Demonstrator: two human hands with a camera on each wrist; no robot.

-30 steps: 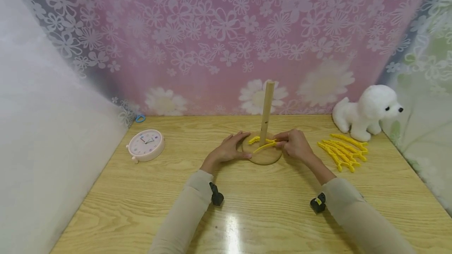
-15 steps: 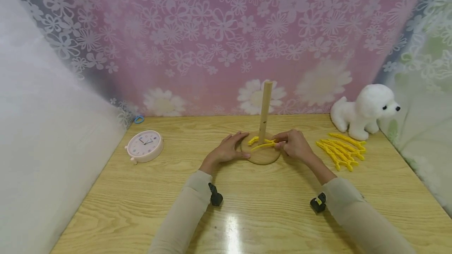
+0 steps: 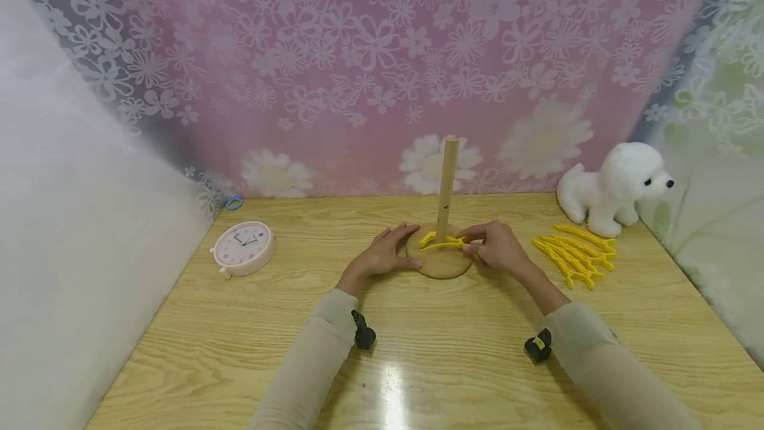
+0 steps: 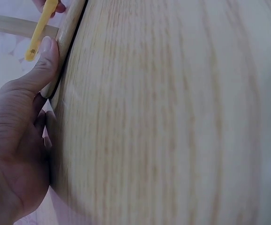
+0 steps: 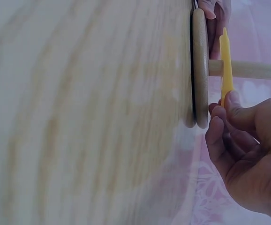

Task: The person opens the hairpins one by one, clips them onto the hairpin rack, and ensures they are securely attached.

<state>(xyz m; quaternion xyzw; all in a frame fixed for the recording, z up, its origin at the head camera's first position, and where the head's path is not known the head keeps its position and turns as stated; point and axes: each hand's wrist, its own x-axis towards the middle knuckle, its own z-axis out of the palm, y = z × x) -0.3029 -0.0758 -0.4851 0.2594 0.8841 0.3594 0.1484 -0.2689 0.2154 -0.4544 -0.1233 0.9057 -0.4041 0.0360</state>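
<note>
A wooden stand has a round base [image 3: 442, 267] and an upright post [image 3: 447, 181]. My left hand [image 3: 384, 252] holds the left side of the base, thumb at the front and fingers towards the back. On the right, my right hand [image 3: 498, 245] pinches the rear end of a yellow hair clip [image 3: 440, 245] between thumb and fingers. The clip's two arms lie on either side of the post, low down near the base. In the right wrist view, the clip [image 5: 226, 61] stands just off the disc, across the post [image 5: 252, 69].
Several more yellow clips [image 3: 575, 256] lie fanned out on the table [image 3: 447, 350] to the right. Behind them sits a white plush dog [image 3: 615, 188]. A pink alarm clock [image 3: 245, 247] and a small blue ring [image 3: 234, 203] lie at the left. A floral curtain [image 3: 358, 71] hangs behind.
The clip's front arm has swung back towards the post, so its two arms stand closer together. Both hands keep nearly the same place.
</note>
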